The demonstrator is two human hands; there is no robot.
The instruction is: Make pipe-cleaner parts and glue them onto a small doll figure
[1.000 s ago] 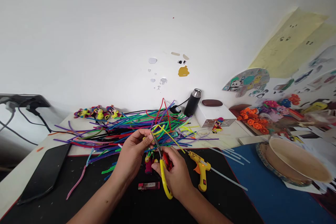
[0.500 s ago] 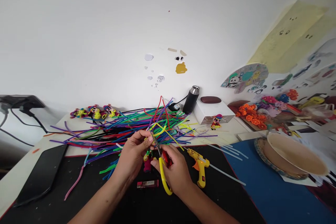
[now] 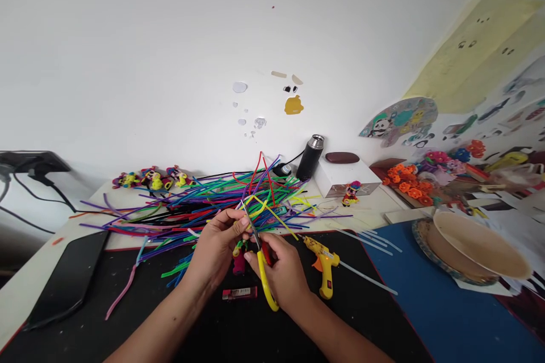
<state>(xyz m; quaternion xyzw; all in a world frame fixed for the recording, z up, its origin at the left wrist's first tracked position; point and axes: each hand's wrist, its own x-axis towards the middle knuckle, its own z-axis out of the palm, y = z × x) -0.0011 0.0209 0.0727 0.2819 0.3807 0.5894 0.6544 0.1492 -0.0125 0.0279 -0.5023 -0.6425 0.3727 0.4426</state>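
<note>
My left hand [image 3: 219, 245] pinches a bent yellow pipe cleaner [image 3: 260, 210] near its end, fingers closed on it. My right hand [image 3: 284, 272] grips scissors with yellow and red handles [image 3: 264, 272]; their blades reach up to the yellow pipe cleaner beside my left fingertips. Under both hands a small pink and yellow figure [image 3: 239, 258] stands on the black mat [image 3: 85, 323]. A large heap of coloured pipe cleaners [image 3: 200, 204] lies just beyond my hands.
A yellow glue gun [image 3: 323, 266] and clear glue sticks [image 3: 370, 241] lie right of my hands, a red lighter [image 3: 239, 294] below them. A black phone [image 3: 70, 278] lies at left. A black bottle [image 3: 310, 157], white box [image 3: 351, 177], finished figures [image 3: 149, 178] and bowl [image 3: 477, 249] stand around.
Both hands stay together on the yellow pipe cleaner with the scissors; the view has shifted slightly, and the scissor blades have crept a little closer to my left fingers.
</note>
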